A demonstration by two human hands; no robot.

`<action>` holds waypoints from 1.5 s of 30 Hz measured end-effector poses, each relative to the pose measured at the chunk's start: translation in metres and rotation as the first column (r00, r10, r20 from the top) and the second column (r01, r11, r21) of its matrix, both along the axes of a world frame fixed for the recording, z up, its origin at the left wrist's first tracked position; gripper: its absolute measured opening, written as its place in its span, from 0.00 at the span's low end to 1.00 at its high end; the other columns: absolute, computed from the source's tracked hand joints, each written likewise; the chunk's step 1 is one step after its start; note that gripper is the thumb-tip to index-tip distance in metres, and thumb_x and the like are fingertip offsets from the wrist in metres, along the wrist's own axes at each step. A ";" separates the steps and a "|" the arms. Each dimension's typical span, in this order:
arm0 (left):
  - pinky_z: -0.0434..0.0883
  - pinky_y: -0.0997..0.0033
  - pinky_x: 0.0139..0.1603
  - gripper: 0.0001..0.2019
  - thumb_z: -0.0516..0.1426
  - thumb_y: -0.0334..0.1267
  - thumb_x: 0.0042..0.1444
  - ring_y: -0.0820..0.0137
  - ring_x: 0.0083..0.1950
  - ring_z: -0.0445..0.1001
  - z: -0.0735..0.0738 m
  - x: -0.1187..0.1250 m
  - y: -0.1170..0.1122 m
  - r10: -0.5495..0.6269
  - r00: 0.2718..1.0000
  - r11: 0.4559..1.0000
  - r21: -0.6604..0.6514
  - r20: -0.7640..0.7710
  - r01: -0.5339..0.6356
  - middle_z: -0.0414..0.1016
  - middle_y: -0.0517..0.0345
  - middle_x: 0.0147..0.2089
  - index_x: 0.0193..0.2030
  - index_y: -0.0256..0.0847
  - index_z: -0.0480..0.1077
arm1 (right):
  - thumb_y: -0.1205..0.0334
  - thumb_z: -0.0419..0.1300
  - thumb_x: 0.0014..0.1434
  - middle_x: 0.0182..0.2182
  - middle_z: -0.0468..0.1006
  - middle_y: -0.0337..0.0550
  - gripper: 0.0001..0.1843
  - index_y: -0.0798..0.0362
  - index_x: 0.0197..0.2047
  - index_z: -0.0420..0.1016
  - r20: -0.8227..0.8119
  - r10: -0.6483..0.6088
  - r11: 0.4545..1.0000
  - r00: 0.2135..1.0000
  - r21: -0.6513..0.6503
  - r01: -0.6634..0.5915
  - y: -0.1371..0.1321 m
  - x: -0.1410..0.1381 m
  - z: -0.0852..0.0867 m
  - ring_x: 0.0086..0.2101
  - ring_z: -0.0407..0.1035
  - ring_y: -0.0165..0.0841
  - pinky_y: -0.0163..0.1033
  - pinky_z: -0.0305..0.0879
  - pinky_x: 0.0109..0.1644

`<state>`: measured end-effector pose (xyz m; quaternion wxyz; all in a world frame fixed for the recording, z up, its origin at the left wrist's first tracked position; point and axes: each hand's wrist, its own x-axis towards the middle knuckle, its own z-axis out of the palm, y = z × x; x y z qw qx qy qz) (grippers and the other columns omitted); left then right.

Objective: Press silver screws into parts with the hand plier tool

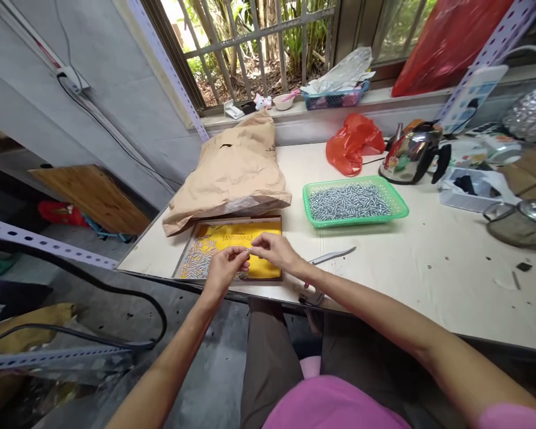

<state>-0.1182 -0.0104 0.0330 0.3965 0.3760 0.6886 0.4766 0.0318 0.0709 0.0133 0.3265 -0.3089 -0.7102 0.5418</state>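
Observation:
My left hand (226,269) is closed in a pinch above a shallow box with a yellow lining (264,268). A tiny pale, shiny piece (249,251) shows at its fingertips, too small to name. The fingertips of my right hand (276,251) meet my left at that same piece, thumb and forefinger drawn together. Small silvery metal pins (196,262) lie loose over the left part of the lining. Part of the box is hidden beneath my hands.
A green basket (310,215) full of similar metal pieces stands to the right. Behind the box slumps a large brown paper bag (232,167). Scissors (335,255) lie beside my right wrist. Farther right are a red plastic bag (352,143) and a kettle (408,156).

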 end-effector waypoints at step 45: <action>0.50 0.80 0.13 0.14 0.64 0.45 0.45 0.80 0.11 0.56 -0.032 0.123 0.009 -0.400 0.917 0.787 -0.509 0.009 0.348 0.61 0.66 0.10 0.22 0.37 0.69 | 0.69 0.49 0.66 0.37 0.71 0.45 0.10 0.55 0.40 0.71 0.760 -0.268 0.838 0.592 0.487 -0.245 -0.059 0.208 -0.024 0.34 0.62 0.32 0.37 0.54 0.37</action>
